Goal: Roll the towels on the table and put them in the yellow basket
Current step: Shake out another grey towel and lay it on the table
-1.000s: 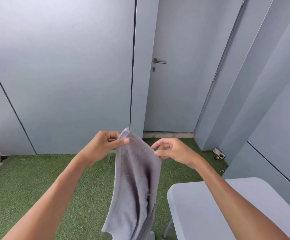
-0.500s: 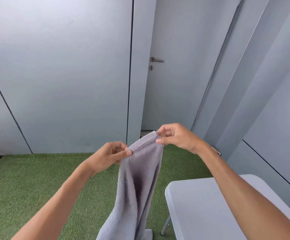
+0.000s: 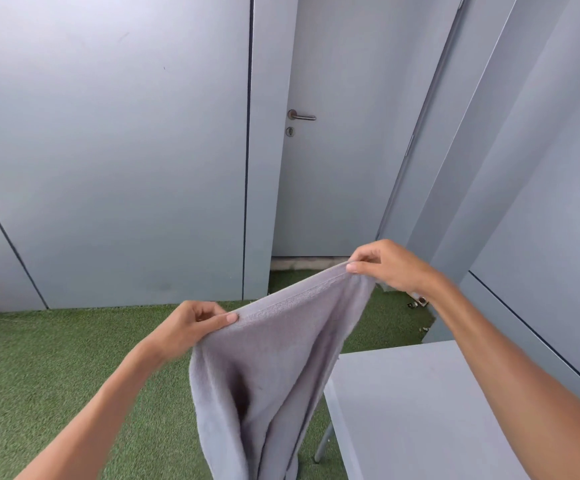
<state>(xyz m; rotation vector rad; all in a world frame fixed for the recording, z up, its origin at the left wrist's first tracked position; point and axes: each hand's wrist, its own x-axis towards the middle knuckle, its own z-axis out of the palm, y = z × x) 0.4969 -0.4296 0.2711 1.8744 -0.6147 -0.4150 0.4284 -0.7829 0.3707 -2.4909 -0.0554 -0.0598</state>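
Grey wall panels [image 3: 108, 150] fill the upper left and upper right of the frame, split by thin dark seams, and between them, at upper centre, stands a grey door [image 3: 333, 168] with a metal lever handle [image 3: 301, 116] and a keyhole just below it. Green artificial turf [image 3: 56, 368] covers the floor across the lower left and runs back to the foot of the door. At lower right a pale grey table [image 3: 437, 410] juts into view, its rounded near corner towards the centre of the frame and one thin metal leg [image 3: 323, 441] showing beneath that corner. In the lower centre a grey towel [image 3: 264, 368] hangs in the air, off the table and just left of the table's corner; its top hem is stretched in a slanting line that rises from lower left to upper right, and the cloth below falls in deep loose folds out of the bottom edge of the frame. The left hand [image 3: 191, 327], at centre left, has its fingers curled and pinches the lower end of the hem between thumb and fingers. The right hand [image 3: 385, 265], higher and right of centre, is likewise curled, pinching the upper end of the hem at its fingertips. Both bare forearms reach in from the bottom corners. On the turf at right, by the base of the wall, lies a small object [image 3: 420, 301], too small to identify.
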